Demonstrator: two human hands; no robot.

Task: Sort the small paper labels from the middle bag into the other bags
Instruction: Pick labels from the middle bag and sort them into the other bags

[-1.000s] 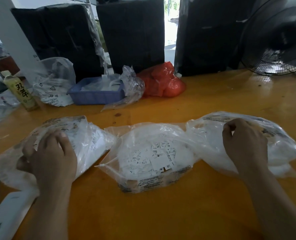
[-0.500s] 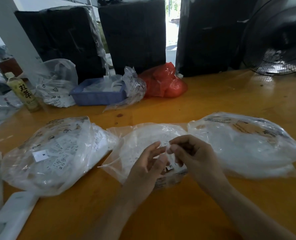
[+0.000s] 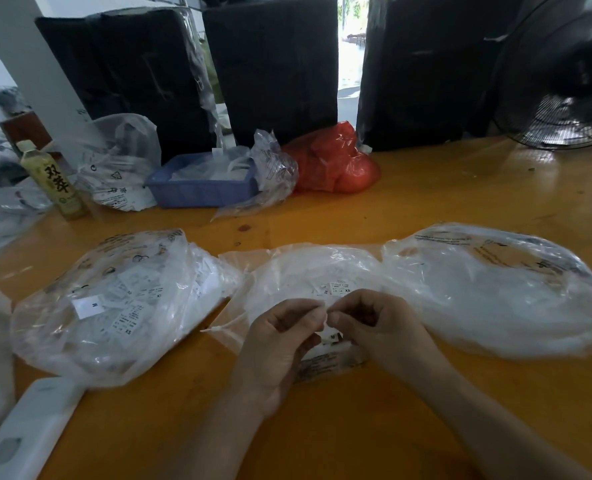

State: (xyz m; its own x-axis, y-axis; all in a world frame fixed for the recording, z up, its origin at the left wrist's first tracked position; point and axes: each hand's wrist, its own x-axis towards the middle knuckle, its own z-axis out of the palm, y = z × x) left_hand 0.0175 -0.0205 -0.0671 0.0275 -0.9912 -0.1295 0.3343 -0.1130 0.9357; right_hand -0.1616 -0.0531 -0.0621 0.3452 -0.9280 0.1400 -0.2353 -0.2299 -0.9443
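Note:
Three clear plastic bags of small white paper labels lie in a row on the orange table. The middle bag (image 3: 308,275) is right under my hands. My left hand (image 3: 280,344) and my right hand (image 3: 374,327) meet over its near part, fingertips pinching a small white label (image 3: 325,318) between them. Loose labels marked XS and M show beside my fingers. The left bag (image 3: 121,303) is full of labels. The right bag (image 3: 495,292) looks cloudy white, its contents unclear.
A blue tray (image 3: 197,192), crumpled clear bags, a red bag (image 3: 336,164) and a tea bottle (image 3: 54,181) stand at the back. Black wrapped bundles and a fan (image 3: 564,77) rise behind. A white flat device (image 3: 24,434) lies at the near left.
A second ago my hands rested on the left and right bags. Both have come together over the middle bag and now pinch a label there.

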